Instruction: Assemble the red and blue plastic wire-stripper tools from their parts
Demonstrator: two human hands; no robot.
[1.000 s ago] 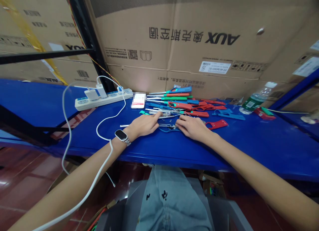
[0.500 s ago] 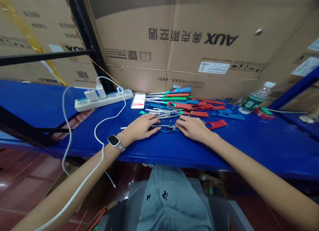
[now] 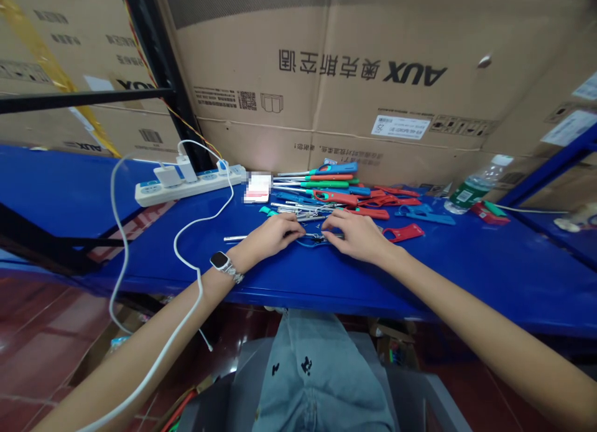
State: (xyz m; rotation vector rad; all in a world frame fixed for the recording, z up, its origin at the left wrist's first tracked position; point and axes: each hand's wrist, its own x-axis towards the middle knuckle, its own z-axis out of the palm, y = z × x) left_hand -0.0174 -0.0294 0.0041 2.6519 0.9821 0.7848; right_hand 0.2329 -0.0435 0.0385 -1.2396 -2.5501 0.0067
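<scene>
Both my hands rest on the blue shelf [image 3: 457, 264] over a half-assembled long-nosed lighter [image 3: 313, 238], a blue shell with a metal tube sticking out to the left. My left hand [image 3: 273, 234], with a smartwatch on its wrist, has its fingers curled down on the tube. My right hand [image 3: 355, 232] pinches the lighter's blue body from the right. Just behind them lie a pile of metal tubes and small parts [image 3: 303, 209] and a row of finished lighters [image 3: 326, 177] in blue, red and green.
A white power strip [image 3: 186, 184] with chargers sits at the back left, and its white cable [image 3: 186, 252] loops across the shelf and my left arm. Red and blue shell halves [image 3: 405, 233], a water bottle [image 3: 473, 186] and large cardboard boxes [image 3: 354, 78] lie behind.
My left hand drew back from pointing at the parts pile and closed on the lighter's tube. My right hand shifted slightly left along the lighter.
</scene>
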